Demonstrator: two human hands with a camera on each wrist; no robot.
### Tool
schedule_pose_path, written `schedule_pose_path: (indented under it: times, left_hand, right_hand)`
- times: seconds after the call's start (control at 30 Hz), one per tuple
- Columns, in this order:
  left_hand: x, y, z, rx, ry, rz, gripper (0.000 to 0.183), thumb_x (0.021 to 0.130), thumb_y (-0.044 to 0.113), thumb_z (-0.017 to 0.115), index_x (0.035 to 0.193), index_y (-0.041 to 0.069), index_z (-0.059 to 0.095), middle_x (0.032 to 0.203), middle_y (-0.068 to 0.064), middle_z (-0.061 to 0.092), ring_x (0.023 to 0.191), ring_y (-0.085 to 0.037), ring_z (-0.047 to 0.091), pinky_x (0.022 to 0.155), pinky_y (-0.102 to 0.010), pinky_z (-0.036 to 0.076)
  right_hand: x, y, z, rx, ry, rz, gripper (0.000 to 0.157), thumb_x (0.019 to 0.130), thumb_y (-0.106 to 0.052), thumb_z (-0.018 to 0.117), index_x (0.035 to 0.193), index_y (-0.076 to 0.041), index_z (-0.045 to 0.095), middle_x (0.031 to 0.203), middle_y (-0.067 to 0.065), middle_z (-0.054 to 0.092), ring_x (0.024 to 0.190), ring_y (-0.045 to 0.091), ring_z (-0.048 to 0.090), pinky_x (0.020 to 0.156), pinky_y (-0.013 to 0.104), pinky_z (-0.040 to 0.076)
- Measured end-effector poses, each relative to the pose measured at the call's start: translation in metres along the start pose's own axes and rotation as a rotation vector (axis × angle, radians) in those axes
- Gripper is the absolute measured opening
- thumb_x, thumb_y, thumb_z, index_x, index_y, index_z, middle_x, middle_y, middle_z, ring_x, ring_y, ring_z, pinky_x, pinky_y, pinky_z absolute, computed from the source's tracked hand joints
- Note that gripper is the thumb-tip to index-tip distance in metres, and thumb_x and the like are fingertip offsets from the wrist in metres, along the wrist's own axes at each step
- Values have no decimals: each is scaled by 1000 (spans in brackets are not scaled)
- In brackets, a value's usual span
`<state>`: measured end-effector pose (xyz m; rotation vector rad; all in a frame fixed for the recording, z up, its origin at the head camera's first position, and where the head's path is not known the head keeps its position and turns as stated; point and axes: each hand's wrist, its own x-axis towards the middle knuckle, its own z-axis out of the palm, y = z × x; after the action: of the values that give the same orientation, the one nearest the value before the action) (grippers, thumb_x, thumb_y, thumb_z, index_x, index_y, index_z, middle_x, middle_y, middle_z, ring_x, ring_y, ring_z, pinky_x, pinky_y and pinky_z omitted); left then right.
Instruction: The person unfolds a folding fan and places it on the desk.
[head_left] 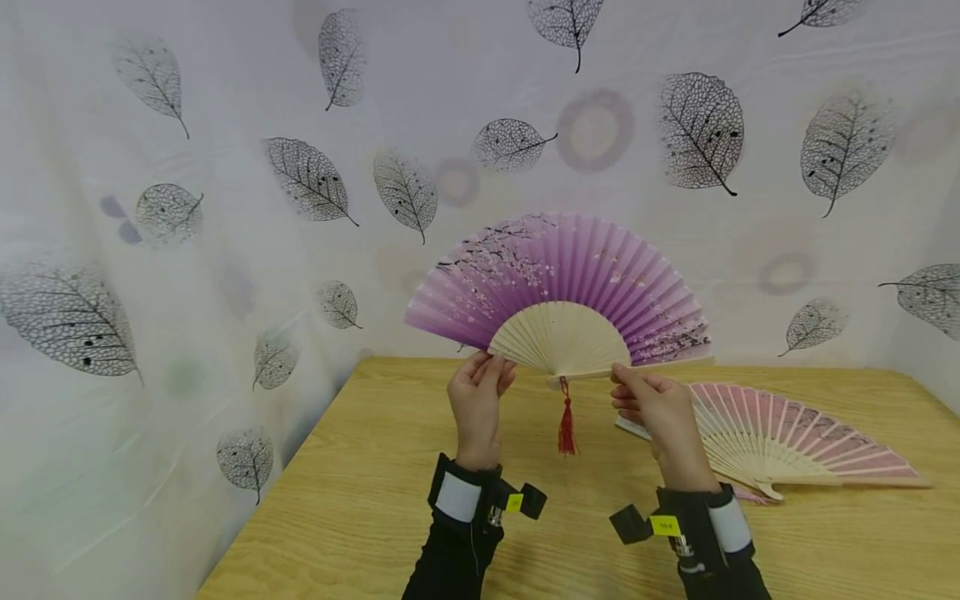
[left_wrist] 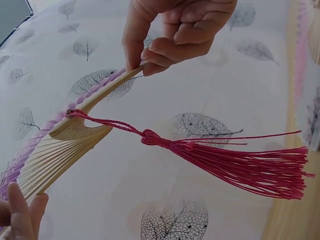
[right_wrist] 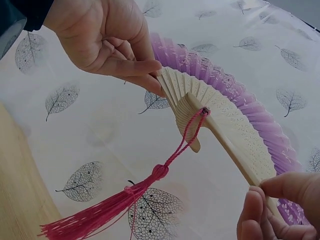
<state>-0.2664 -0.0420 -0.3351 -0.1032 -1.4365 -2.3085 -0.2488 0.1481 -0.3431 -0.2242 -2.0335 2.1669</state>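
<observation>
A purple folding fan (head_left: 577, 258) with blossom branches is spread wide, raised above the far part of the table. My left hand (head_left: 477, 408) pinches its left end stick between thumb and fingers. At the opposite side, my right hand (head_left: 667, 417) pinches the right guard stick, as the right wrist view also shows. Pale wooden ribs (right_wrist: 220, 105) fan out between the hands. From the pivot dangles a red tassel (left_wrist: 235, 162) on a looped cord, hanging between my wrists in the head view.
On the wooden table (head_left: 375, 467), a pink folding fan (head_left: 817, 433) lies spread at the right, partly behind my right hand. Its pink tassel (head_left: 753, 497) shows beside that wrist. Behind the table hangs a white curtain (head_left: 465, 283) printed with dark leaves.
</observation>
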Motion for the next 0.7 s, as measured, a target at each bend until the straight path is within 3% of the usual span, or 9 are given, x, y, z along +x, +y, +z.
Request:
schedule_pose_path:
  times: [0.13,0.33,0.53,0.7]
  left_hand:
    - [1,0,0,-10,11,-3,29,83,11,59,102,-10,55,81,-5,64,76,-14,62,67,-19,54]
    - [8,2,-7,-16,44,-42,27,83,8,58,102,-10,56,79,-5,64,74,-13,62,65,-17,53]
    - [17,6,-24,-9,97,-113,24,82,1,56,101,-14,55,72,-3,62,67,-10,60,61,-14,52]
    - [24,5,-42,46,123,-171,28,81,0,57,104,-16,54,75,-4,59,65,-8,60,62,-15,53]
  right_hand:
    - [11,13,-2,108,-40,-10,31,76,-42,65,83,-12,69,65,-8,63,63,9,59,57,18,53]
    - [2,4,11,187,-57,69,17,79,-34,63,69,-21,67,61,-10,60,59,5,56,55,14,51]
    - [3,20,34,267,-57,136,20,81,-30,62,66,-18,65,58,-9,58,56,4,54,53,13,50]
    - [7,38,53,298,-43,211,19,82,-29,61,71,-15,65,59,-9,56,56,4,53,52,13,49]
